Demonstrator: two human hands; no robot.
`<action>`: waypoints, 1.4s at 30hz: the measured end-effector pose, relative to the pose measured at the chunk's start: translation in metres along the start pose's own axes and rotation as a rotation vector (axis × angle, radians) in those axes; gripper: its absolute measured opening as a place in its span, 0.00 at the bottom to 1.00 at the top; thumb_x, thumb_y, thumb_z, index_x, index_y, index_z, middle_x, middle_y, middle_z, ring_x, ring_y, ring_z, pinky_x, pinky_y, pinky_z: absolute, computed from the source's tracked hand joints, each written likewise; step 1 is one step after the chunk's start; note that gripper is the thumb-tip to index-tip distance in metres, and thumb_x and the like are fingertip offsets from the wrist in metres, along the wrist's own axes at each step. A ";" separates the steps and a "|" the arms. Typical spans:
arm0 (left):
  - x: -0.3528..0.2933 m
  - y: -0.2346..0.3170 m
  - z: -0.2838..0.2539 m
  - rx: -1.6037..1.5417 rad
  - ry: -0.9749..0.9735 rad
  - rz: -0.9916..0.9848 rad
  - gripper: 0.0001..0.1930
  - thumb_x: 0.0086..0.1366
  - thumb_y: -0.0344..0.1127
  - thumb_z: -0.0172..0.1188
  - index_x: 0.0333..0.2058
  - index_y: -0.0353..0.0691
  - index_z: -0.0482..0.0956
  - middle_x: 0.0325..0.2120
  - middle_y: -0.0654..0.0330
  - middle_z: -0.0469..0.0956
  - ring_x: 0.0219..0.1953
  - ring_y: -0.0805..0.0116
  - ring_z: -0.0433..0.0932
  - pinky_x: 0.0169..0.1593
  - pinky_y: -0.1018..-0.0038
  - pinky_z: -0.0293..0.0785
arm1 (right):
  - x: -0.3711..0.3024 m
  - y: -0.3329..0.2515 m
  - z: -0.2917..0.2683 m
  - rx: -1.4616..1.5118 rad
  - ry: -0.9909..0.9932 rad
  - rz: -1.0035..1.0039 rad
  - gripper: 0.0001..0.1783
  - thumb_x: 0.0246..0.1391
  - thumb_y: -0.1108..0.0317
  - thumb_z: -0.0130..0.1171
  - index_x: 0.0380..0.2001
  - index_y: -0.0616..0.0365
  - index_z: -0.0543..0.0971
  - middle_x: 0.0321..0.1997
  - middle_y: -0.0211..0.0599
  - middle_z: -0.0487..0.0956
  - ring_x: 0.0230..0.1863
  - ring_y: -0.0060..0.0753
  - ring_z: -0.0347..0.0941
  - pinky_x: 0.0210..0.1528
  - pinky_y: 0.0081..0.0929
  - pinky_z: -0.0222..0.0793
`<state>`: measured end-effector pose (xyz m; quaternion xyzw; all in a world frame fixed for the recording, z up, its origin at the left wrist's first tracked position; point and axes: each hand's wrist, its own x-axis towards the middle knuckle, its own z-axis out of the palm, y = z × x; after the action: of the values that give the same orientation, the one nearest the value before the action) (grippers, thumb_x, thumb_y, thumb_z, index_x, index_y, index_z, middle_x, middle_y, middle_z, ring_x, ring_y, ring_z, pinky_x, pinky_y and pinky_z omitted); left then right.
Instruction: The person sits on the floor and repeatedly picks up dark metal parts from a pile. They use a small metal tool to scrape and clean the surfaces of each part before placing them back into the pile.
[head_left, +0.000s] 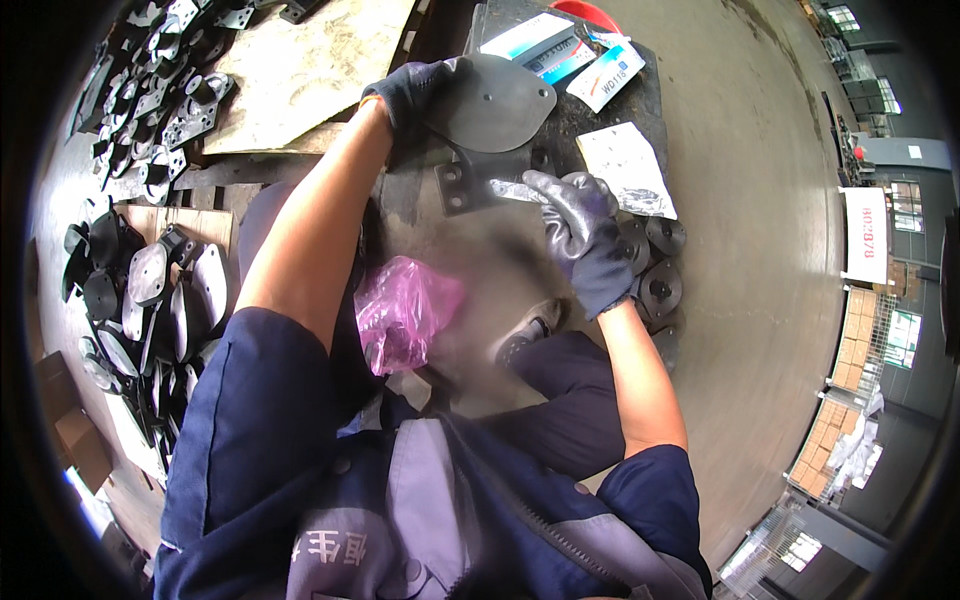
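My left hand (418, 92), in a dark glove, is closed on the left edge of a flat dark metal plate (492, 105) with rounded ends and small holes. Just below the plate is a dark flange (456, 190) with bolt holes; I cannot tell whether the two are joined. My right hand (580, 230), in a shiny grey-coated glove, has its fingers curled in around a whitish flattened piece (512, 190), which lies across the flange's right side. Part of that piece is hidden by the fingers.
Blue-and-white cartons (605, 75) and a smeared white sheet (630, 168) lie on the dark bench, near a red rim (588, 12). Dark discs (660, 290) are stacked right. A pink plastic bag (410, 305) sits by my legs. Metal parts (150, 275) crowd the left, beside a plywood sheet (300, 70).
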<state>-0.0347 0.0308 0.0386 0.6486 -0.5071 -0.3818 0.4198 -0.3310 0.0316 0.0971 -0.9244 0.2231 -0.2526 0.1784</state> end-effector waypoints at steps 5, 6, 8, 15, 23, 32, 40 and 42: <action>0.001 0.007 -0.001 -0.072 -0.025 -0.131 0.28 0.65 0.58 0.50 0.41 0.35 0.79 0.28 0.58 0.81 0.30 0.72 0.77 0.37 0.76 0.74 | -0.010 0.021 0.016 -0.141 -0.042 -0.023 0.12 0.52 0.69 0.55 0.41 0.53 0.80 0.27 0.38 0.74 0.31 0.39 0.71 0.32 0.30 0.68; 0.001 0.007 0.000 -0.126 -0.023 -0.173 0.27 0.65 0.58 0.50 0.41 0.36 0.79 0.28 0.58 0.81 0.30 0.72 0.78 0.38 0.76 0.74 | -0.009 0.022 0.016 -0.182 -0.057 -0.034 0.11 0.52 0.68 0.56 0.40 0.53 0.80 0.28 0.37 0.74 0.30 0.38 0.71 0.31 0.29 0.68; 0.002 0.003 -0.001 -0.073 -0.018 -0.137 0.26 0.66 0.57 0.48 0.41 0.36 0.79 0.28 0.58 0.81 0.30 0.72 0.78 0.38 0.75 0.74 | -0.007 0.024 0.014 -0.266 -0.086 -0.054 0.10 0.53 0.64 0.57 0.38 0.53 0.79 0.29 0.34 0.74 0.29 0.36 0.71 0.28 0.27 0.68; 0.000 0.012 0.001 0.183 -0.022 0.033 0.26 0.69 0.55 0.43 0.42 0.37 0.77 0.27 0.57 0.80 0.31 0.71 0.78 0.39 0.73 0.75 | -0.037 0.065 0.031 -0.340 -0.024 0.062 0.13 0.55 0.57 0.58 0.36 0.55 0.75 0.29 0.29 0.72 0.25 0.25 0.69 0.25 0.17 0.66; 0.005 -0.013 -0.004 0.275 -0.004 0.181 0.28 0.67 0.58 0.46 0.43 0.36 0.77 0.29 0.58 0.80 0.30 0.73 0.77 0.38 0.74 0.76 | -0.021 0.043 0.000 -0.018 -0.133 0.382 0.09 0.55 0.62 0.57 0.34 0.56 0.75 0.24 0.27 0.71 0.23 0.20 0.68 0.24 0.16 0.66; 0.003 0.003 0.000 -0.336 -0.019 -0.265 0.29 0.63 0.59 0.54 0.42 0.33 0.78 0.30 0.58 0.80 0.31 0.72 0.78 0.37 0.75 0.76 | -0.024 0.033 -0.006 -0.260 -0.012 0.030 0.13 0.49 0.69 0.55 0.40 0.45 0.79 0.27 0.33 0.73 0.28 0.36 0.71 0.31 0.32 0.67; 0.007 0.005 -0.001 -0.196 -0.055 -0.259 0.25 0.65 0.55 0.52 0.44 0.37 0.77 0.31 0.58 0.80 0.33 0.74 0.79 0.39 0.76 0.77 | -0.026 0.015 0.016 -0.365 -0.057 0.129 0.23 0.47 0.73 0.54 0.48 0.41 0.79 0.37 0.40 0.75 0.35 0.43 0.71 0.38 0.39 0.70; 0.007 -0.006 -0.005 0.177 -0.035 0.016 0.24 0.66 0.54 0.52 0.45 0.37 0.77 0.31 0.59 0.80 0.33 0.75 0.79 0.39 0.75 0.77 | -0.014 0.005 0.005 -0.258 -0.151 0.116 0.20 0.49 0.72 0.54 0.46 0.42 0.80 0.36 0.39 0.75 0.34 0.44 0.71 0.34 0.40 0.70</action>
<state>-0.0270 0.0255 0.0343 0.6725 -0.5513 -0.3434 0.3549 -0.3410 0.0354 0.0848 -0.9416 0.2929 -0.1407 0.0887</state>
